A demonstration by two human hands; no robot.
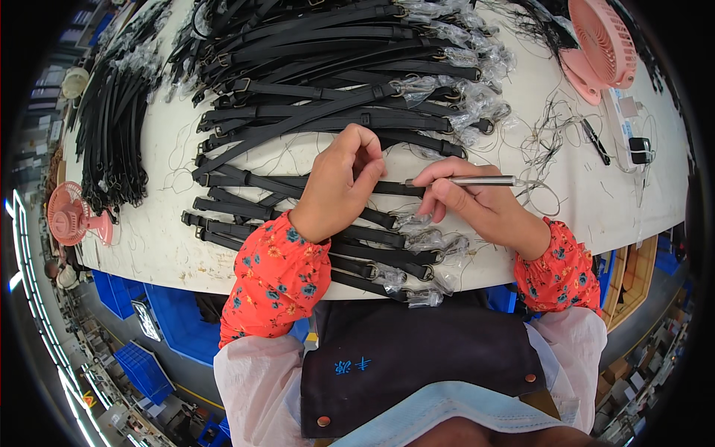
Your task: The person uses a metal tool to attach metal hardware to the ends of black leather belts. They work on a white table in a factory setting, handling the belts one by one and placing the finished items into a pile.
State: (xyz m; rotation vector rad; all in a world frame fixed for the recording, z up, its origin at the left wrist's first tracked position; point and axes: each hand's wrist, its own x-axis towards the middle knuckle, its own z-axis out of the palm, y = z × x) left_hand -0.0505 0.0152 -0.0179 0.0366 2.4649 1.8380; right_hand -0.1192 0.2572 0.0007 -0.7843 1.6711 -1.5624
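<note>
My right hand grips a slim silver pen-shaped tool, which lies level between thumb and fingers. Its left end is at a black strap, near the fingertips. My left hand is closed above the same strap, thumb against curled fingers; whatever it pinches is too small or hidden to make out. Black straps with metal buckles lie in a row below my hands, their right ends wrapped in clear plastic. Beyond my hands is a larger pile of such straps.
Another bundle of thin black straps hangs at the left. Pink fans stand at the far right and left. Loose threads, black snips and a power strip are at the right. Blue crates are below the table edge.
</note>
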